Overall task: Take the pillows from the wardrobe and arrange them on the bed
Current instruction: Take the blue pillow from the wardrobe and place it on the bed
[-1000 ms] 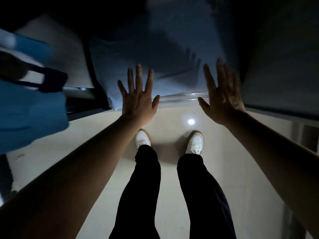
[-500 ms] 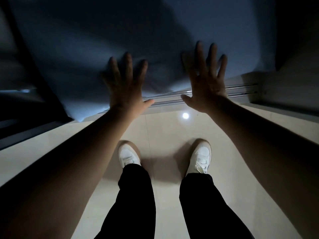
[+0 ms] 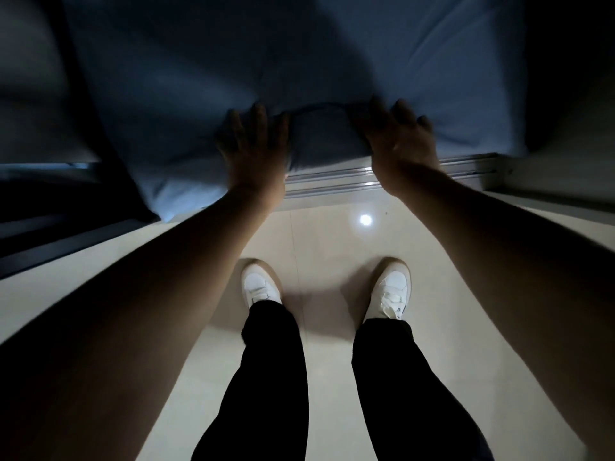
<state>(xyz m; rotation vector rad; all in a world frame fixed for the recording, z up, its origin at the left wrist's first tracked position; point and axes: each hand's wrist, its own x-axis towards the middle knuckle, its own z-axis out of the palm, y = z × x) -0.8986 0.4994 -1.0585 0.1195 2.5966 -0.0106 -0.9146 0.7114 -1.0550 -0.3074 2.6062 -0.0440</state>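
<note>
A large blue-grey pillow (image 3: 233,68) fills the dark wardrobe opening ahead of me, its lower edge hanging over the metal sliding track (image 3: 336,183). My left hand (image 3: 254,151) grips the pillow's lower edge, fingers dug into the fabric. Slightly to the right, my right hand (image 3: 399,144) clutches the same edge, and the cloth bunches into a fold between the two hands. The fingertips of both hands are sunk into the pillow and partly hidden.
A dark wardrobe frame (image 3: 76,241) runs along the left, and a dark panel (image 3: 572,94) stands at the right. Below me are a glossy cream tiled floor (image 3: 316,234) with a light reflection, my white shoes and black trousers.
Both hands went from spread open in front of the pillow to pressing on it, and now their fingers have curled into its lower edge. The view has closed in on the wardrobe.
</note>
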